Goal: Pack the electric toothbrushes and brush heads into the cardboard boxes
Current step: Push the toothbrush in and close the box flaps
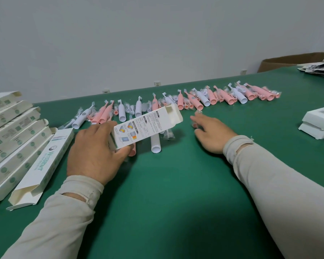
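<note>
Near green table (pixel 176 202) surface open; toothbrush row (pixel 176 101) blocks far side, open cartons (pixel 17 143) left, closed boxes (pixel 320 124) right.

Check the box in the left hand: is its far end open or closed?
Open. The box, gripped by the left hand, has its far-end flaps standing up.

Clad in pale beige-grey stretch sleeves (pixel 281 176) down both arms, frayed with small slits near each wrist, hands bare.

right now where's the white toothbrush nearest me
Head view, centre: the white toothbrush lies on the green table, just right of the box in the left hand.
</note>
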